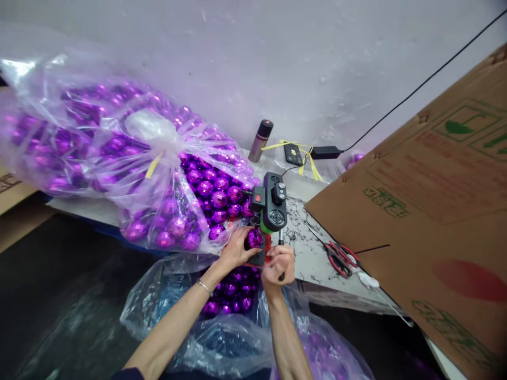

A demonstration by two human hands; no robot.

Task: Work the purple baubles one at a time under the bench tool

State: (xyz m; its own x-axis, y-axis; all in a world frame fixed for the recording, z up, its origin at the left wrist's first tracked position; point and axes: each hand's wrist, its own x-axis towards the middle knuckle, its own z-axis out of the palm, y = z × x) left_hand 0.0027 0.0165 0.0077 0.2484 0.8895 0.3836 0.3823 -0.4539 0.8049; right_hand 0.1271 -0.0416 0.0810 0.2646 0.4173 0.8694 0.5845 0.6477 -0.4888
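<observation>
With my left hand [236, 248] I grip a shiny purple faceted ball [254, 237], thumb and fingers around it, on the dark base of a small black-and-green drill press [275, 203]. The tool's head hides where its tip meets the ball. My right hand [279, 265] is wrapped round the lever handle [281, 236] at the tool's right side. Many similar balls [219, 199] spill from the open side of a clear bag just left of the tool. More purple balls [232, 295] lie in an open plastic bag below my hands.
A large clear bag of purple balls [114, 121] fills the left. A spray can [261, 141], a black power adapter [325, 152] and yellow ties [315, 168] lie behind the tool. Red-handled scissors [339, 257] and black shavings are to the right, beside a big cardboard box [428, 211].
</observation>
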